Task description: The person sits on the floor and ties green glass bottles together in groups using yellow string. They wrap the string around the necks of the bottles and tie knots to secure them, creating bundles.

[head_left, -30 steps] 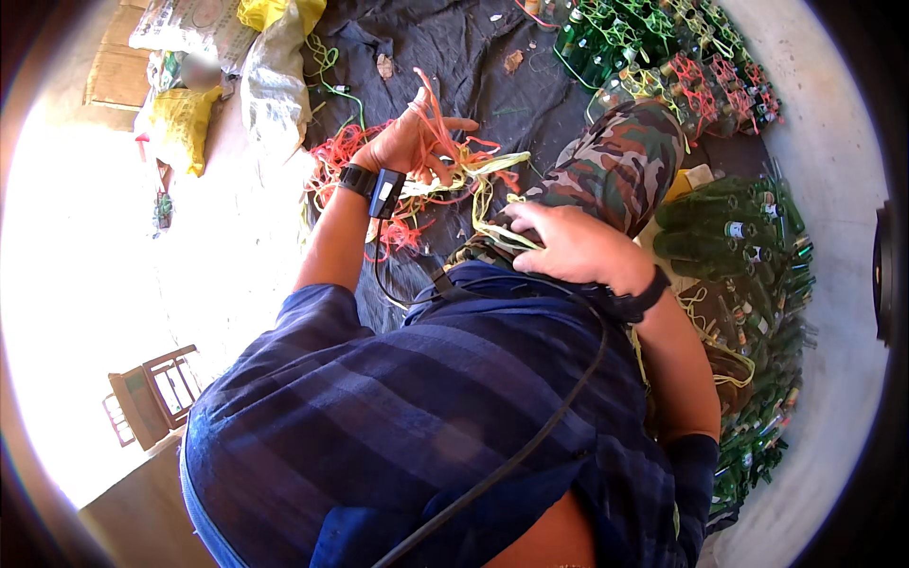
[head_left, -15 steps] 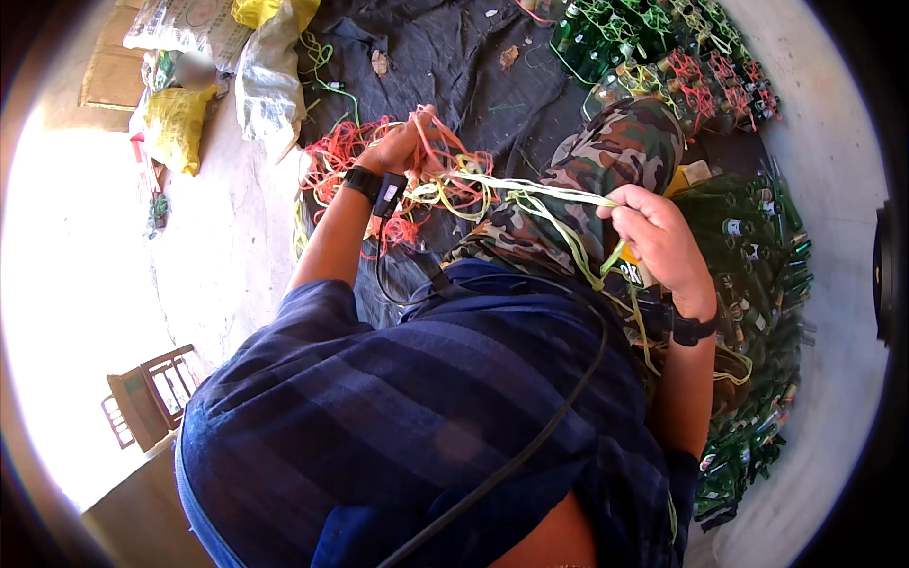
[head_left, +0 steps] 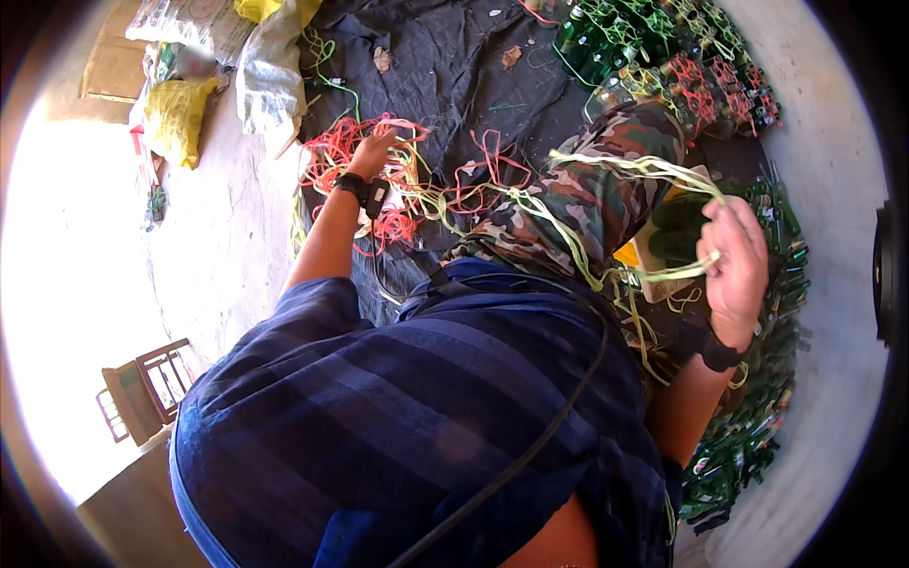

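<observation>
My right hand (head_left: pixel 739 260) is closed on a pale yellow-green cord (head_left: pixel 653 166), raised to the right of my knee. One length trails from it toward the left over my camouflage trousers (head_left: pixel 606 194); another loops down to a knot near my lap. Farther left, my left hand (head_left: pixel 372 156) is in a loose tangle of red cord (head_left: pixel 331 151), its fingers bent around some red strands. Yellow-green strands (head_left: pixel 436 199) are mixed into that tangle and run toward my leg. The left fingertips are partly hidden among the cords.
Green bottles wrapped in green and red cord netting (head_left: pixel 653 47) stand at the far right. A large heap of green glass bottles (head_left: pixel 781 275) lies along the right wall. Plastic sacks (head_left: pixel 270 80) sit at the far left, beside the dark ground sheet (head_left: pixel 436 66). A wooden chair (head_left: pixel 147 388) is at the left.
My right hand has moved right and slightly down, drawing the yellow-green cord away from the tangle, and its end now swings over my knee. My left hand has shifted slightly left and nearer.
</observation>
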Available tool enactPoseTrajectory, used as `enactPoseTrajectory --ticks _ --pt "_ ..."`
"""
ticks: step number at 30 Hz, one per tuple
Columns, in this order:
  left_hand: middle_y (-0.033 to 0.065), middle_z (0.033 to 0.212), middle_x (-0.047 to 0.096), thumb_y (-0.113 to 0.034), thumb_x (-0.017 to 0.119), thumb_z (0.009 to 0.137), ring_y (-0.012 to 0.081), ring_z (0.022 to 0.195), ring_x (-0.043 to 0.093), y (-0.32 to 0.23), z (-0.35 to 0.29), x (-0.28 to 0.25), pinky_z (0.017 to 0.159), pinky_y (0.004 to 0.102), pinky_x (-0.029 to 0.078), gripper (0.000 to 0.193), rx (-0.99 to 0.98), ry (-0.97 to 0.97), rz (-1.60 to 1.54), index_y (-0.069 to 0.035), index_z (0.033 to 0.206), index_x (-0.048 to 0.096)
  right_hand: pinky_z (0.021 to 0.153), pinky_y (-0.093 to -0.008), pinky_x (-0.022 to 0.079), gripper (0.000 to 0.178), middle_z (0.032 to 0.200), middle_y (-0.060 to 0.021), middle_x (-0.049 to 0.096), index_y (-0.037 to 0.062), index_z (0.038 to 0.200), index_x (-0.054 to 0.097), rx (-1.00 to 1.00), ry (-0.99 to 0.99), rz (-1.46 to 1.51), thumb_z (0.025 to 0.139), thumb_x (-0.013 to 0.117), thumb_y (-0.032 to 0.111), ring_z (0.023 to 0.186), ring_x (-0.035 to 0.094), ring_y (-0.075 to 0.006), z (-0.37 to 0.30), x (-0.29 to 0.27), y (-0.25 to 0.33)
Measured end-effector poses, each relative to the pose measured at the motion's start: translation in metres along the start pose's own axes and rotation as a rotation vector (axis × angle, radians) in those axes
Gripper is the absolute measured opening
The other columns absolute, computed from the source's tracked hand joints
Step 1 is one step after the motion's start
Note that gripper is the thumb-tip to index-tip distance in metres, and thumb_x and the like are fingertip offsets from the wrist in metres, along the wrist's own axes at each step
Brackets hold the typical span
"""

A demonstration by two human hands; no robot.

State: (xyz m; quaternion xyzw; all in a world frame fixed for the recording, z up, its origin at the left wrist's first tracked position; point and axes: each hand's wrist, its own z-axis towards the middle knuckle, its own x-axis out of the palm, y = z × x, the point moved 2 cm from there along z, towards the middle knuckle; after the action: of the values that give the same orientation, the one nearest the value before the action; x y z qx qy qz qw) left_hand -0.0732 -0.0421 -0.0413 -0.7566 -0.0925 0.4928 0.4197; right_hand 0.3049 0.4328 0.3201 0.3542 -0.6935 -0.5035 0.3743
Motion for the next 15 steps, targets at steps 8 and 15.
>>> enactPoseTrajectory --ticks 8,15 --pt "0.0222 0.146 0.057 -0.044 0.061 0.093 0.0361 0.137 0.054 0.186 -0.1 -0.057 0.112 0.0491 0.045 0.068 -0.972 -0.01 0.538 -0.009 0.15 0.048 0.049 -0.0219 0.024 0.022 0.064 0.0088 0.032 -0.0008 0.111 0.06 -0.125 -0.118 0.004 0.108 0.051 0.019 0.053 0.027 -0.0019 -0.032 -0.049 0.022" --pt "0.0246 0.162 0.034 -0.044 0.072 0.08 0.042 0.147 0.039 0.026 -0.057 -0.036 0.12 0.0482 0.036 0.082 -0.782 -0.362 0.436 -0.009 0.151 0.05 0.05 -0.0209 0.028 0.022 0.065 0.0087 0.037 0.0003 0.11 0.063 -0.067 -0.094 0.014 0.108 0.052 0.019 0.055 0.031 -0.0011 -0.038 -0.055 0.023"
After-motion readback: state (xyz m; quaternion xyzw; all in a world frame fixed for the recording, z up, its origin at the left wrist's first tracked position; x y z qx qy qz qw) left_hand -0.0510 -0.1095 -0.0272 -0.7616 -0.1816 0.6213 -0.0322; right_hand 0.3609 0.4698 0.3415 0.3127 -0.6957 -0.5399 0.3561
